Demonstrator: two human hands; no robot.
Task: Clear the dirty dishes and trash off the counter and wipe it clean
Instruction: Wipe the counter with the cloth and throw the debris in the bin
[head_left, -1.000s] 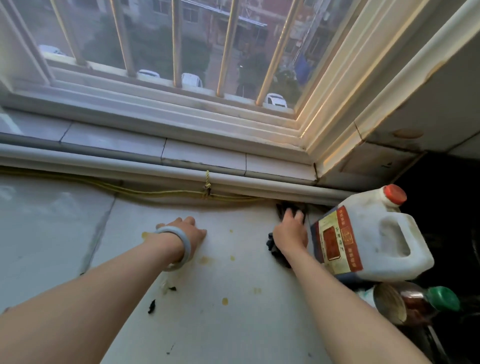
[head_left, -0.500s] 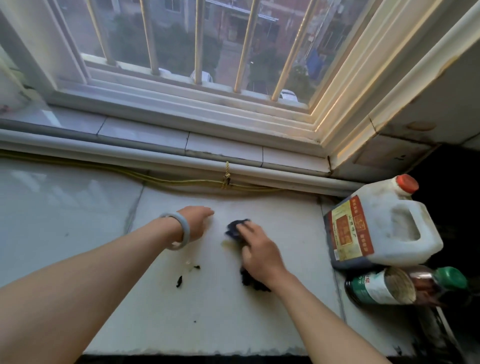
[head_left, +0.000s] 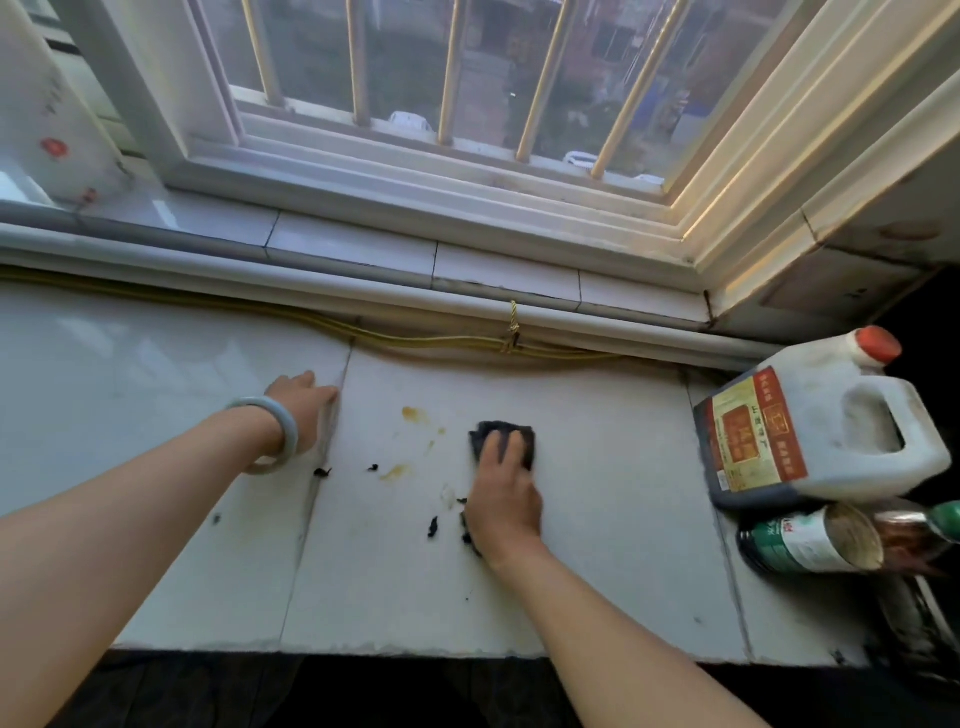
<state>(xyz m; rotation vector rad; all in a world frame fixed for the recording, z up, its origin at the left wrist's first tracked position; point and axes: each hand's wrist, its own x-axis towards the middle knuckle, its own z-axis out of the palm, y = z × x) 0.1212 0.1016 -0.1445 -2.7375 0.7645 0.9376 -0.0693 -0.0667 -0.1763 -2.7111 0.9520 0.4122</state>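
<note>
Leftmost, the left hand (head_left: 301, 410) lies flat on the counter (head_left: 597, 519), fingers straight and holding nothing, a pale bangle (head_left: 283, 431) at its wrist. Beside it sit dark crumbs (head_left: 432, 526) and yellow-brown stains (head_left: 415, 414). Next, the right hand (head_left: 504, 499) presses a dark cloth (head_left: 501, 434) onto the counter, fingers flat. Far right stands a white jug (head_left: 826, 426), with a green-labelled bottle (head_left: 810, 535) lying just before it.

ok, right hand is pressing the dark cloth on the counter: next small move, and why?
Probably slide the dark cloth left under the right hand, across the yellow-brown stains and black crumbs: they lie just left of it on the white counter, not yet wiped. The left hand rests flat further left.
</note>
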